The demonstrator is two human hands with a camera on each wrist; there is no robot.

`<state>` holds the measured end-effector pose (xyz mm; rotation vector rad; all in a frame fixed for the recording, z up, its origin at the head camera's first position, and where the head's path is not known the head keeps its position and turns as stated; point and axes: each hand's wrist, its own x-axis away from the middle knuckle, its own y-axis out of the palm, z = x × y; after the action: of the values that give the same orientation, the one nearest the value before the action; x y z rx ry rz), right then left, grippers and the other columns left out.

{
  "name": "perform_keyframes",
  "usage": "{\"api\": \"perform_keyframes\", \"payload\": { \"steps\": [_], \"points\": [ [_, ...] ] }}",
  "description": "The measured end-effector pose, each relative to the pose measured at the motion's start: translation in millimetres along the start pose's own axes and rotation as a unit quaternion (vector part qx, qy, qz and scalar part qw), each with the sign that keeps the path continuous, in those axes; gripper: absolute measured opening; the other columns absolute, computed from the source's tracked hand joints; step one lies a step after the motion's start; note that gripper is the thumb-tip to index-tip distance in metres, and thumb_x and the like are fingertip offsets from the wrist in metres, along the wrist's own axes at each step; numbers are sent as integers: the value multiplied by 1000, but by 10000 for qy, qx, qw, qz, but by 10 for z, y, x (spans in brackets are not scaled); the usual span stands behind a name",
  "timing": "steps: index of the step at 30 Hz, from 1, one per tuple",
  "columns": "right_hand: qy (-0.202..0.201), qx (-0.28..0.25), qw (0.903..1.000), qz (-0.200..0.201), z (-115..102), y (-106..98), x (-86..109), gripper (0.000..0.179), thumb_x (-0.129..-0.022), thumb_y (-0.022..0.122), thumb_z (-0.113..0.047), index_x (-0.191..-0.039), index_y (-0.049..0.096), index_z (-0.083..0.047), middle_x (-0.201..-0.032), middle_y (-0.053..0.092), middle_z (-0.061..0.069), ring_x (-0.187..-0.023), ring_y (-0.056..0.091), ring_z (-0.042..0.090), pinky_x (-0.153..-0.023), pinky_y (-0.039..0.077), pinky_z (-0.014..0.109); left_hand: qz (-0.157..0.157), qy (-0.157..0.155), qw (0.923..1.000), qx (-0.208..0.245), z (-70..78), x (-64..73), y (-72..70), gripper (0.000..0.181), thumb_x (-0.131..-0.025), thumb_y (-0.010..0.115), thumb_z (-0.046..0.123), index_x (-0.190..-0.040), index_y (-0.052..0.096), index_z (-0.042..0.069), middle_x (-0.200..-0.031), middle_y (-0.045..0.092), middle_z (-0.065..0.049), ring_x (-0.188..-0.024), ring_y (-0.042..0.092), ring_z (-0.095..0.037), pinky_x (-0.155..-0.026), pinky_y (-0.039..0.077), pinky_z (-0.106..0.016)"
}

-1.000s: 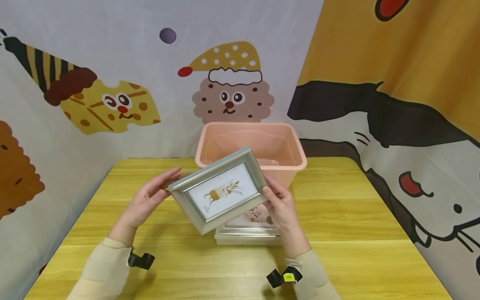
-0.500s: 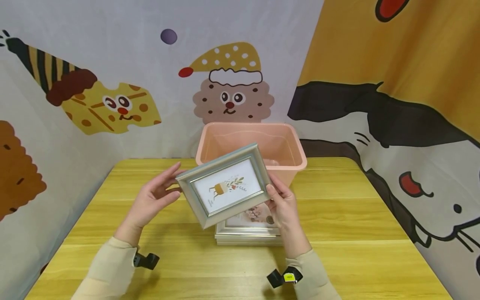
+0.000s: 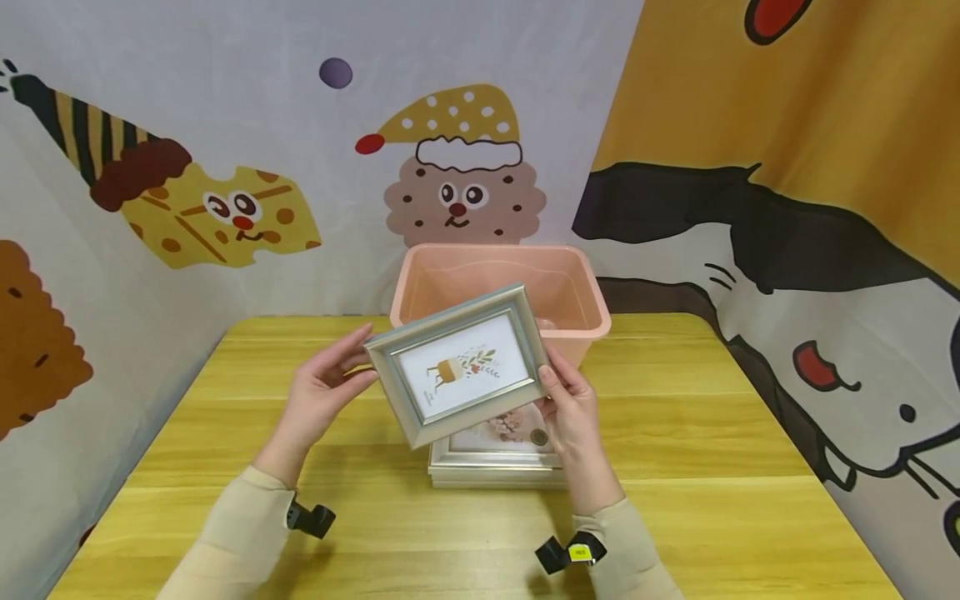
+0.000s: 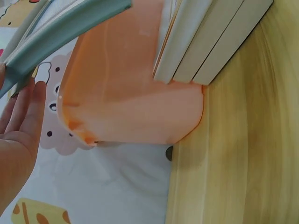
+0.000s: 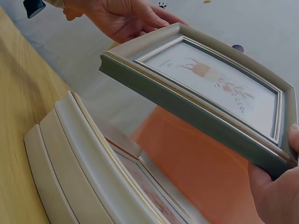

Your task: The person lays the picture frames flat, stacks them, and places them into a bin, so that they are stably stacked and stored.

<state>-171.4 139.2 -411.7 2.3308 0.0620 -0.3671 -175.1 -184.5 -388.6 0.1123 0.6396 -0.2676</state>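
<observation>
We face a printed cloth backdrop, pale on the left and yellow on the right, whose large black-and-white animal runs out of the head view at the right edge. Below it spreads the wood-grain tabletop, its near edge cut off. At the far side we see a pink bin; the held frame masks part of its front and interior, so we can make out only some of its floor.

Just in front of the bin lies the frame stack, in what look like three layers. Its upper print is mostly covered from us, leaving pinkish flowers and a dark round spot. The silvery picture frame is held above the stack, tilted, its right end higher.

The right hand grips that end, thumb on the front, the other fingers largely hidden behind. The left hand is at the opposite corner, fingers extended rather than wrapped round it; we cannot tell whether they touch. Both forearms reach in from the near side in cream sleeves, each wrist carrying a small black camera. The lettering on the frame's print is too small for us to read.
</observation>
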Motion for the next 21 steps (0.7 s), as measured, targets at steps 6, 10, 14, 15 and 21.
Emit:
{"api": "perform_keyframes", "payload": {
  "steps": [6,10,14,15,21],
  "points": [
    [-88,27,9996,283,-3,-39,14,31,-94,60,5,-114,75,-14,-110,73,2,-92,70,12,-74,59,28,240,-269,9993,17,-38,-9,114,59,-87,62,-20,-142,48,-4,-119,69,-3,-105,66,-18,-87,56,-29],
    [-130,-16,9993,344,-23,-70,19,31,-94,61,5,-115,75,-13,-106,73,3,-89,71,12,-73,59,28,311,-273,9991,51,-57,-33,190,60,-87,63,-18,-143,46,-5,-118,69,-1,-102,66,-17,-85,57,-28],
    [-117,-69,9994,329,-58,-85,16,31,-95,60,5,-116,75,-12,-106,73,3,-91,70,13,-74,59,27,443,-183,9988,47,-72,-70,252,59,-86,64,-18,-142,49,-4,-118,70,0,-100,67,-15,-85,56,-27],
    [-111,-53,9994,325,-68,-89,14,32,-95,59,5,-116,75,-13,-106,73,2,-90,70,12,-74,59,27,469,-186,9987,30,-75,-79,263,59,-86,65,-17,-141,51,-2,-117,70,0,-99,67,-14,-84,56,-26],
    [-74,266,9996,94,-130,-156,-11,37,-97,55,6,-117,75,-17,-107,73,0,-88,69,10,-74,58,24,553,-248,9982,-5,-108,-129,314,58,-86,65,-18,-140,54,0,-116,70,1,-97,67,-13,-79,57,-24]
  ]
}}
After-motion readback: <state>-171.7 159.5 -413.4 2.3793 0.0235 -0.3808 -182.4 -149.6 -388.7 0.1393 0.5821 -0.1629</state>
